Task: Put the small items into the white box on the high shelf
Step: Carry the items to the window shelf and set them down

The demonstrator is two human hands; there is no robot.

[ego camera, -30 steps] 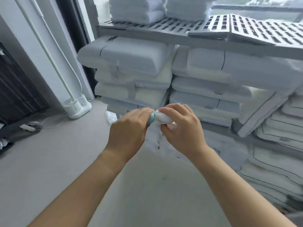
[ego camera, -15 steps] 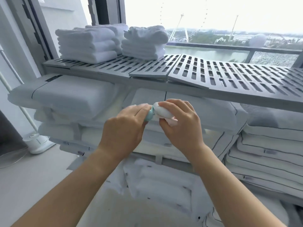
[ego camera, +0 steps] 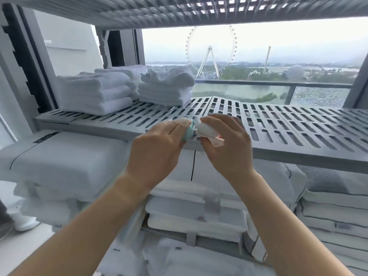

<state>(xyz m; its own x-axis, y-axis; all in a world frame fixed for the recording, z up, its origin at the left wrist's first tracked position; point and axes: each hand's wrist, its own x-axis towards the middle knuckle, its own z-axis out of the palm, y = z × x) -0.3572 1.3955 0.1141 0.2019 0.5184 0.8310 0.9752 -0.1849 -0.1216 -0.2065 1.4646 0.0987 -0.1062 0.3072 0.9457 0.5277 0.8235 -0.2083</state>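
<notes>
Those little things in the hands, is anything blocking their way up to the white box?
The box itself is not in view. Both the left hand and the right hand hold the small items in front of the slatted shelf. Another slatted shelf hangs directly overhead, so they would have to go around its front edge.

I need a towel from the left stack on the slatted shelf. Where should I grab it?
Judging by its pose, take the top towel of the left towel stack by its rounded folded edge, coming from the front. That edge faces you; the shelf is open there.
</notes>
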